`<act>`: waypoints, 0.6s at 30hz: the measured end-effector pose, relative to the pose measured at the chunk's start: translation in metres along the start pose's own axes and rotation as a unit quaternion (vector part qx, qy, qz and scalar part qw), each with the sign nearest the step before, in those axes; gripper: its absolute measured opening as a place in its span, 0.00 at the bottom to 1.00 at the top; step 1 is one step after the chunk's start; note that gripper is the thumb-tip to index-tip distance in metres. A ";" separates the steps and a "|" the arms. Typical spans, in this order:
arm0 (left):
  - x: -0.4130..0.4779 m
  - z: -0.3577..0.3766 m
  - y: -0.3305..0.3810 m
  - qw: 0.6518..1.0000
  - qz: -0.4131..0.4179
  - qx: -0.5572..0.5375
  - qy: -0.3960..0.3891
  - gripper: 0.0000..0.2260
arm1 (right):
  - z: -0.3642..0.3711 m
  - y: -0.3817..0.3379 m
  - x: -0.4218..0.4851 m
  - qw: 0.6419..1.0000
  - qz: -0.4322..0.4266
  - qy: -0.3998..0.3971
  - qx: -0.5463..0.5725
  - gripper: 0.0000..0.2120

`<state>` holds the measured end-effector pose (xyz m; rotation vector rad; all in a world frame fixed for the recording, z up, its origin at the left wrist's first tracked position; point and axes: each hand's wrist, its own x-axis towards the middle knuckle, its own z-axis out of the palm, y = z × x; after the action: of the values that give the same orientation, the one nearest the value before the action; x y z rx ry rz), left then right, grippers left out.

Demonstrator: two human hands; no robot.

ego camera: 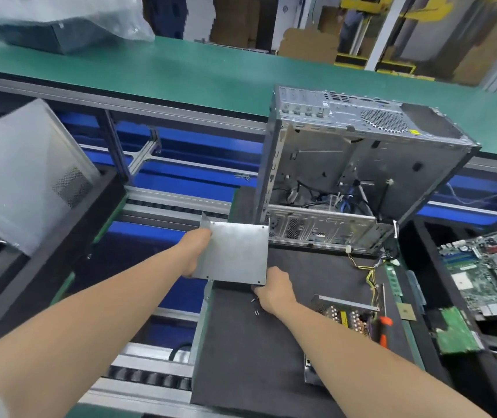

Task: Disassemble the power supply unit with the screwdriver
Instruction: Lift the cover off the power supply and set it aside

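Cover removal seems done; our left hand (194, 254) and right hand (272, 289) grip the power supply cover (236, 251), which we should next set aside.

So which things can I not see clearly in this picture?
Head view:
- Left hand fingers: behind the metal cover it holds.
- Screwdriver: only its orange handle shows past the open power supply.
- Screws beside right hand: too small to count.
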<state>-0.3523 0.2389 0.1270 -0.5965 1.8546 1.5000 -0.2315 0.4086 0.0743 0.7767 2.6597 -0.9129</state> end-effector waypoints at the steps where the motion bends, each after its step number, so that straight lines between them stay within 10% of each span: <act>1: 0.000 -0.001 -0.001 1.000 -0.008 0.001 0.000 0.11 | 0.001 0.000 -0.001 1.000 0.001 0.000 -0.006 0.09; 18: -0.013 -0.012 -0.007 0.997 -0.058 0.047 0.022 0.15 | 0.034 0.015 -0.039 0.996 -0.058 0.063 -0.036 0.12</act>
<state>-0.3416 0.2245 0.1337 -0.6847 1.8803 1.3262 -0.1891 0.3818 0.0549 0.6908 2.8560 -0.8156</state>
